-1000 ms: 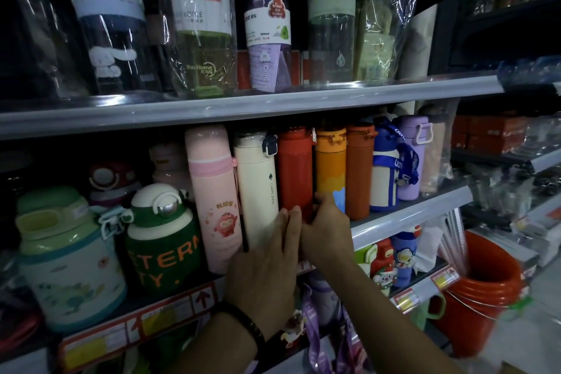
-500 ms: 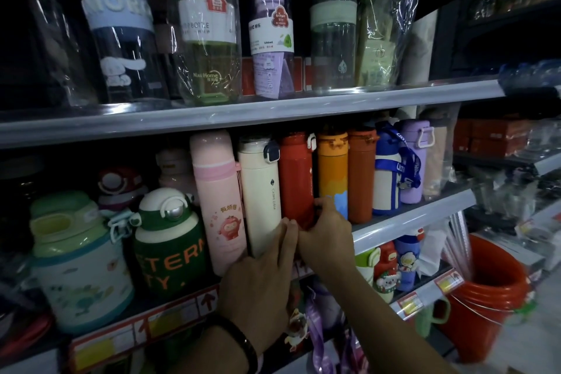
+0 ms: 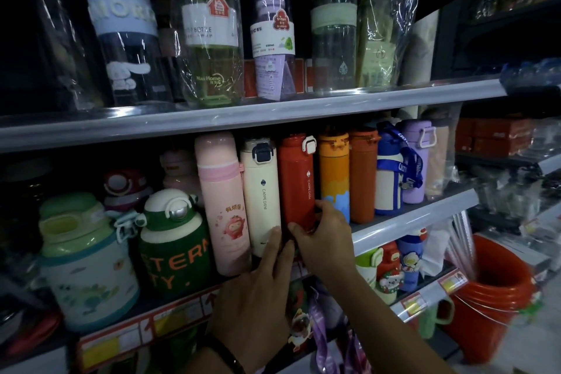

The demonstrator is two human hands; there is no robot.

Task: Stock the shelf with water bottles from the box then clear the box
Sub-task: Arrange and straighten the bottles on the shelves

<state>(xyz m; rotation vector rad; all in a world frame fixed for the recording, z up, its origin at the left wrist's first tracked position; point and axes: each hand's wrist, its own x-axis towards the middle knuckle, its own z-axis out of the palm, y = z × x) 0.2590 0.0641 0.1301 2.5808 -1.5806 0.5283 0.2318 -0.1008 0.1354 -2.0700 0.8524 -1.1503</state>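
The red bottle (image 3: 296,182) stands upright near the shelf edge (image 3: 409,222).
My right hand (image 3: 324,234) curls round its base; the cream bottle (image 3: 262,188) crowds it at nine o'clock, the orange bottle (image 3: 334,173) at three, the upper shelf (image 3: 273,114) close at twelve. My left hand (image 3: 258,291), fingers straight, touches the cream bottle.

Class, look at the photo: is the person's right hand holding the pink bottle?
No, the right hand grips the base of the red bottle, which stands two places right of the pink bottle.
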